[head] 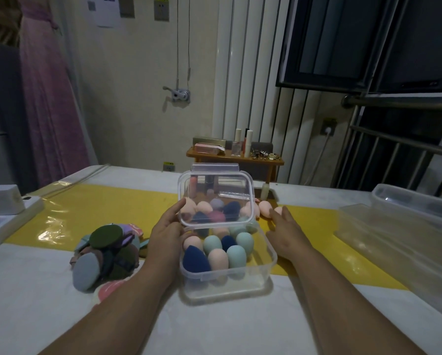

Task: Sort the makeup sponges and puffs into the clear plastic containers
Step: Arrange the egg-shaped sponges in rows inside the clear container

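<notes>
A clear plastic container (pixel 263 272) stands in front of me, filled with several egg-shaped makeup sponges in navy, peach and teal. Its clear lid (pixel 230 185) stands tilted up over the far half. My left hand (pixel 167 231) holds the lid's left edge, thumb against the plastic. Past the container's right side, my right hand (pixel 285 228) lies on the table with fingers extended toward two peach sponges (pixel 266 208). A heap of flat round puffs (pixel 104 254) in green, grey, purple and pink lies left of my left forearm.
A second clear container (pixel 404 206) and its lid (pixel 394 242) sit at the right. White boxes (pixel 2 201) stand at the left edge. A yellow strip (pixel 99 208) crosses the white table. A small wooden shelf (pixel 235 157) with cosmetics stands behind.
</notes>
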{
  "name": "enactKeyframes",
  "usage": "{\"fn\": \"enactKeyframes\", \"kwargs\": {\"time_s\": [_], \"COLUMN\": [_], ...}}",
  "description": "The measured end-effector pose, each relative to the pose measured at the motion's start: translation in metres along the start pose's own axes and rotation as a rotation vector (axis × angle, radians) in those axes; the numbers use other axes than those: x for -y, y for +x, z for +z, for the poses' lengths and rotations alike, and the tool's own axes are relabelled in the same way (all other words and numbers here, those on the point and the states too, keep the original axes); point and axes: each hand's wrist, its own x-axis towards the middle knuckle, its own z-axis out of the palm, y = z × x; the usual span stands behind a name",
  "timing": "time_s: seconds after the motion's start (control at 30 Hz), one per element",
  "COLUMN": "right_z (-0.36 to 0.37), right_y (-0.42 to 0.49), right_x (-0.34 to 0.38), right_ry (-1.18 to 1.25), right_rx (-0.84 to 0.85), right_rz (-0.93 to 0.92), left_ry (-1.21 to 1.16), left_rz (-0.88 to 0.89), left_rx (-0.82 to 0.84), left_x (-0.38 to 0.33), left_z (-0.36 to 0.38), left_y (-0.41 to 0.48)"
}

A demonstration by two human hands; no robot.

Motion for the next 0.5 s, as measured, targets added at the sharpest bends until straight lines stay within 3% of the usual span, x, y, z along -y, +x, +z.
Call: {"fn": "enactKeyframes", "kwargs": {"time_s": [0.17, 0.5], "right_z": [0.0046, -0.0007], "right_y": [0.0054, -0.0007], "right_x": [0.0052, -0.0008], "right_ry": [0.016, 0.346], "right_rx": [-0.054, -0.335], "right_rz": [0.016, 0.154], "left_ry": [0.017, 0.018], "left_rz": [0.011, 0.005], "left_rx": [0.004, 0.002], "left_x": [0.0032, 0.005], "left_z": [-0.0008, -0.0016], "left_y": [0.0042, 0.0046]}}
